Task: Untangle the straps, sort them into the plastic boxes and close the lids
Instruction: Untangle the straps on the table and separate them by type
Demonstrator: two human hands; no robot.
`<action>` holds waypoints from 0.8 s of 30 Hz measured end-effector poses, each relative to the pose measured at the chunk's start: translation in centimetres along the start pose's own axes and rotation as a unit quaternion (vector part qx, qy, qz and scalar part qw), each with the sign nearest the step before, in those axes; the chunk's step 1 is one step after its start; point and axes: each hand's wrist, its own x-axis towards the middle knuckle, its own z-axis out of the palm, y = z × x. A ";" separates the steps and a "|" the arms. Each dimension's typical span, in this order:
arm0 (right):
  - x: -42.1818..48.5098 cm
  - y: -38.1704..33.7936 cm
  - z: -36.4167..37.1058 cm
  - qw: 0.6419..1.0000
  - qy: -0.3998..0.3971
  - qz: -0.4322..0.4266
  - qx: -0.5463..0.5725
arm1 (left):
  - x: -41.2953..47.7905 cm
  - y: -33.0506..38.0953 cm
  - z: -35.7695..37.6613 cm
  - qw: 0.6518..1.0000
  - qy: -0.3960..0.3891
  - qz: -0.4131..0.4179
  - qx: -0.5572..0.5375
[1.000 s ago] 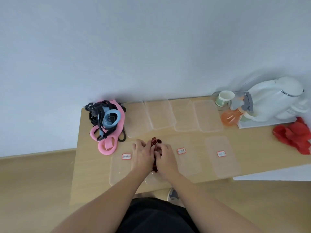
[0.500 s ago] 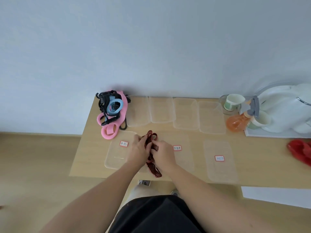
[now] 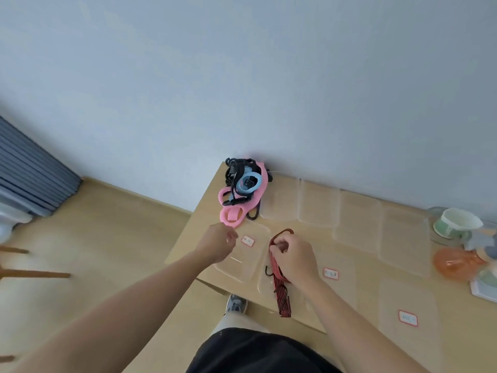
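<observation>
My right hand [image 3: 294, 258] grips a red and black striped strap [image 3: 279, 285] with a dark hook, over a clear plastic box near the table's front edge. The strap's lower end hangs past that edge. My left hand [image 3: 219, 242] hovers over the leftmost clear box [image 3: 243, 261], fingers loosely curled, holding nothing. A tangle of pink, blue and black straps [image 3: 243, 191] lies at the table's back left corner. Red-bordered labels mark the front boxes [image 3: 407, 317].
Several clear lids or boxes [image 3: 318, 203] lie in a row along the wall. A green and white cup [image 3: 454, 224], an orange spray bottle [image 3: 454, 262] and a white tray corner crowd the right end. The wooden table [image 3: 201, 227] ends just left of my left hand.
My left hand has let go of the striped strap and moved left, towards the pink tangle. My right hand still holds the strap. The camera has swung left.
</observation>
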 end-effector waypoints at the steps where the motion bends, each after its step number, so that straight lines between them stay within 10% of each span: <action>1: 0.3 -1.1 0.5 0.999 -0.036 -0.006 0.009 | 0.8 -0.5 -0.9 1.000 0.007 0.003 0.008; 9: 6.1 -9.4 6.3 0.925 -0.122 0.190 0.304 | 8.6 -2.0 -2.7 0.970 -0.037 -0.113 -0.212; 20: 10.3 -12.4 8.9 0.855 0.034 0.397 0.333 | 10.0 -6.2 -5.1 0.746 -0.316 -0.089 -0.579; 24: 10.6 -11.8 8.3 0.819 0.034 0.447 0.357 | 10.8 -6.9 -5.7 0.733 -0.351 -0.060 -0.579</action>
